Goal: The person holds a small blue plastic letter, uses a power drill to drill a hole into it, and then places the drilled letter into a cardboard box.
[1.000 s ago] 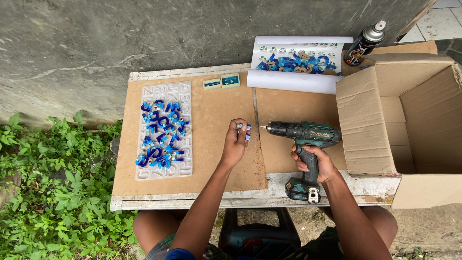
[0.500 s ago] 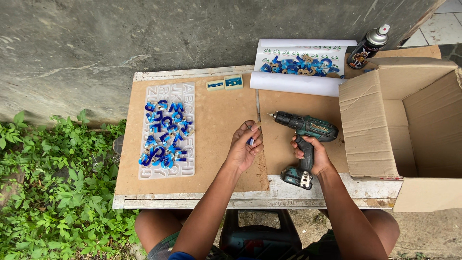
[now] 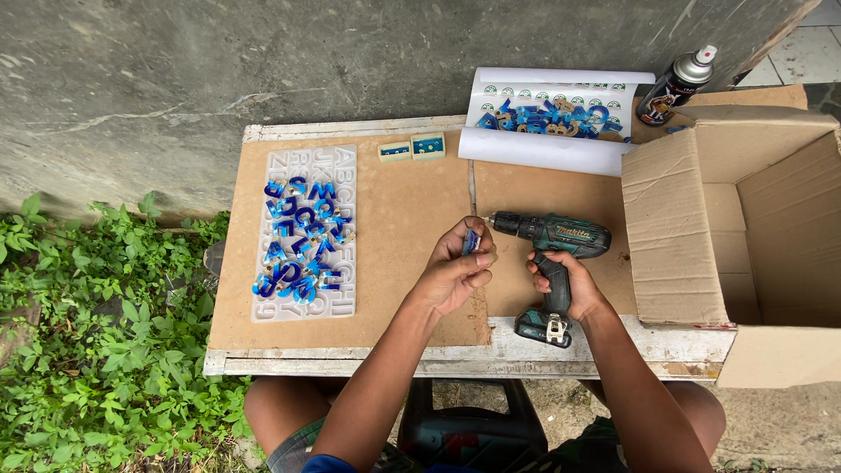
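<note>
Teal and black, the cordless drill (image 3: 554, 254) is held in my right hand (image 3: 565, 285), fingers wrapped tight round the pistol grip, battery foot toward me and chuck pointing across to my left hand (image 3: 455, 267). That hand is pinched shut on a small blue piece (image 3: 471, 242), thumb and fingertips holding it just off the drill's tip, which appears to meet it; I cannot tell whether they touch. I judge the piece is raised clear of the brown board (image 3: 394, 219) so the bit can reach it squarely.

Far to the left of my left hand lies a translucent letter mould (image 3: 307, 166) with loose blue letters (image 3: 302, 241) heaped on it, well apart from the work. Beyond my left hand, near the table's far edge, sit two small pale blocks (image 3: 412, 149) side by side. Beyond my right hand a white paper sheet (image 3: 543, 149), curled at both edges, carries more blue and tan letters (image 3: 547, 116); a spray can (image 3: 674, 83) lies tilted further right. Just right of my right hand stands an open cardboard box (image 3: 745, 219), its flap close to the drill's rear, presumably within easy reach.
</note>
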